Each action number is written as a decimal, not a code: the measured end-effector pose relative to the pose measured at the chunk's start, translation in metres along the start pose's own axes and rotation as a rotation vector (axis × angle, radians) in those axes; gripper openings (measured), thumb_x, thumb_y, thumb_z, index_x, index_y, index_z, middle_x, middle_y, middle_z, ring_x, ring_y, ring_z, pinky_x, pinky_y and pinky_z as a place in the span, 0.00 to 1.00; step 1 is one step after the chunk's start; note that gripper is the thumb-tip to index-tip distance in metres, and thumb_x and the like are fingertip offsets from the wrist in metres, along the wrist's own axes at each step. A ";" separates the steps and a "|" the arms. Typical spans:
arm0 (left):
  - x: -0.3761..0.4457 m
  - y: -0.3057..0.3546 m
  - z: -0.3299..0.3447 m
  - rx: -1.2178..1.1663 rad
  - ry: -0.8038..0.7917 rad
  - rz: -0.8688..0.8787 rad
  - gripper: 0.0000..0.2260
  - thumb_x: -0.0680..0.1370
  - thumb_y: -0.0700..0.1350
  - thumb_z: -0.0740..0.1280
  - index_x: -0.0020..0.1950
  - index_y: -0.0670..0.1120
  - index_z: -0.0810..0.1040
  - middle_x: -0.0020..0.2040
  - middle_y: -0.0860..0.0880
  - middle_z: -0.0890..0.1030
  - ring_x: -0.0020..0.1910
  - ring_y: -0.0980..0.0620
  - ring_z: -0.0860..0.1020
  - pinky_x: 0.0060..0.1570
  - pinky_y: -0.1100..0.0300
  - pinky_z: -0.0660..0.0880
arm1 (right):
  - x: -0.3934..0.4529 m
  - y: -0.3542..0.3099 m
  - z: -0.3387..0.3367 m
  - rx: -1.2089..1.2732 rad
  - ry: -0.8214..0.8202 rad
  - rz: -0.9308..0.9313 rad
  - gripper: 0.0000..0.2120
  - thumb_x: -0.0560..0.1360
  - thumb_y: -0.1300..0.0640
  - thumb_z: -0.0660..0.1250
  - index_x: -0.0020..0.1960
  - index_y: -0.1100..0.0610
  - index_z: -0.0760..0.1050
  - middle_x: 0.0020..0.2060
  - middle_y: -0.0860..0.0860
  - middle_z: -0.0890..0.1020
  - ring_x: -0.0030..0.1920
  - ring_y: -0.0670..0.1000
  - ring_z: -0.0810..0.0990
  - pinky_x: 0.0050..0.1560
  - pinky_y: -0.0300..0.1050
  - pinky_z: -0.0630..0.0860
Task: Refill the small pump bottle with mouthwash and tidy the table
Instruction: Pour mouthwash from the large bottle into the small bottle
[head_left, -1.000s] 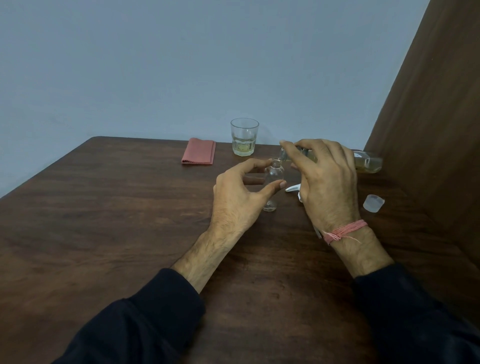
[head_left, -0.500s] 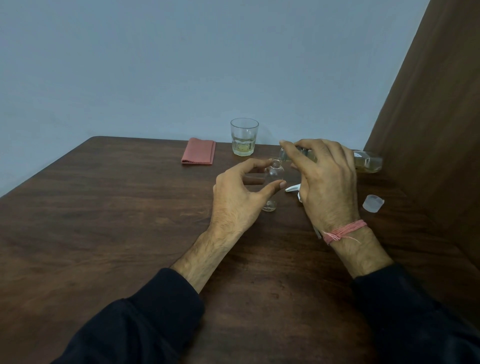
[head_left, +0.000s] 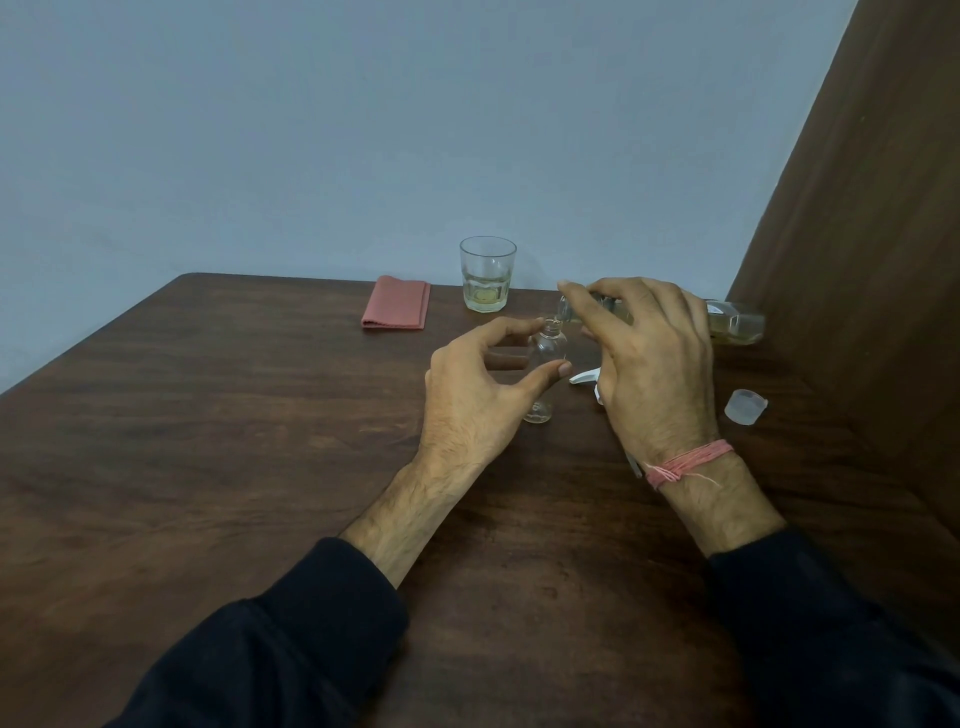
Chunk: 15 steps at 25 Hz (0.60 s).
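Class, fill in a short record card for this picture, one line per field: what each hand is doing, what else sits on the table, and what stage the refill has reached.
left hand: grips the small bottle, upright on the table
right hand: holds the mouthwash bottle tipped on its side, neck at the small bottle's mouth
pump: off, lying on the table between the hands
cap: on the table, right of the right hand
far edge: glass with a little yellowish liquid; folded pink cloth
stage: pouring; small bottle looks nearly empty

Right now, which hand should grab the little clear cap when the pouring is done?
The right hand. The cap lies on the table just to its right, while the left hand is across on the other side, holding the small bottle steady.
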<state>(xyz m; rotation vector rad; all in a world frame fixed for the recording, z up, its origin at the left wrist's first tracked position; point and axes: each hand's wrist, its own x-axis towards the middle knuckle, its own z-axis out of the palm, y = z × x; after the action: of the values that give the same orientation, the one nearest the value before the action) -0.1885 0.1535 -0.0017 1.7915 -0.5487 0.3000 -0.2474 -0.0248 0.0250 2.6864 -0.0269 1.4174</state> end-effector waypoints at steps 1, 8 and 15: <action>0.000 0.000 0.000 -0.001 0.000 0.000 0.23 0.73 0.60 0.86 0.66 0.59 0.88 0.58 0.63 0.89 0.51 0.66 0.88 0.56 0.54 0.88 | 0.000 0.000 0.000 -0.002 0.000 0.000 0.36 0.70 0.67 0.78 0.77 0.52 0.77 0.64 0.56 0.83 0.65 0.63 0.79 0.66 0.63 0.73; 0.001 -0.001 0.000 -0.002 0.001 0.005 0.23 0.73 0.60 0.86 0.67 0.59 0.88 0.59 0.62 0.89 0.52 0.66 0.88 0.56 0.53 0.88 | 0.001 0.001 0.001 -0.010 0.006 -0.003 0.36 0.70 0.66 0.77 0.76 0.51 0.78 0.64 0.55 0.83 0.65 0.62 0.79 0.66 0.63 0.72; 0.001 -0.001 0.000 -0.001 -0.005 0.002 0.23 0.73 0.60 0.86 0.66 0.59 0.88 0.58 0.63 0.89 0.52 0.66 0.88 0.55 0.55 0.88 | 0.001 0.001 0.002 -0.012 0.017 -0.007 0.37 0.70 0.68 0.78 0.77 0.51 0.77 0.64 0.54 0.83 0.65 0.61 0.79 0.66 0.62 0.72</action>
<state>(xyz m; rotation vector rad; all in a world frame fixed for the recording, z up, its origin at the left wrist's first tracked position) -0.1875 0.1539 -0.0019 1.7908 -0.5547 0.2966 -0.2452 -0.0258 0.0247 2.6626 -0.0240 1.4328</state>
